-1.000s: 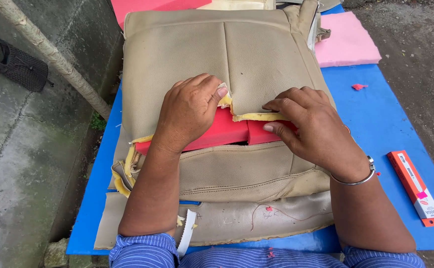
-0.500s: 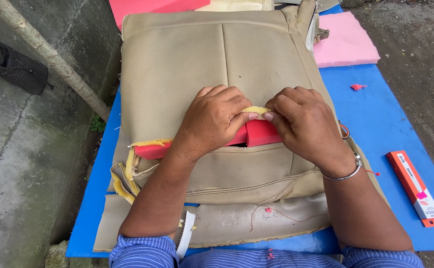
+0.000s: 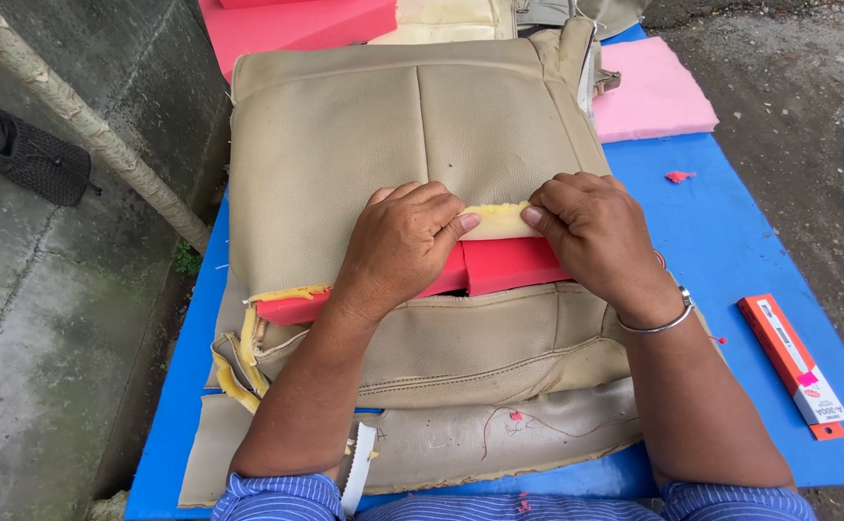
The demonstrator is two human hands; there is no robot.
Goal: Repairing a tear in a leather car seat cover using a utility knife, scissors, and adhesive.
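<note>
A beige leather seat cover point(image 3: 383, 135) lies on a blue table point(image 3: 731, 232). A slit across its middle shows red foam point(image 3: 509, 265) and a yellow foam edge point(image 3: 497, 220). My left hand point(image 3: 402, 246) presses on the cover's folded edge just left of the yellow foam, fingertips touching it. My right hand point(image 3: 591, 232) pinches the same yellow-lined edge from the right; a metal bangle sits on that wrist. Both hands hold the flap down over the red foam.
A pink foam sheet point(image 3: 649, 92) and a red foam slab point(image 3: 296, 24) lie at the far end. An orange and white box cutter point(image 3: 793, 367) rests on the table at right. A concrete wall and a pole point(image 3: 84, 125) stand left.
Both hands have come closer together along the slit. The cover's edge now hides more of the red foam, and the yellow foam strip sits pinched between the fingertips.
</note>
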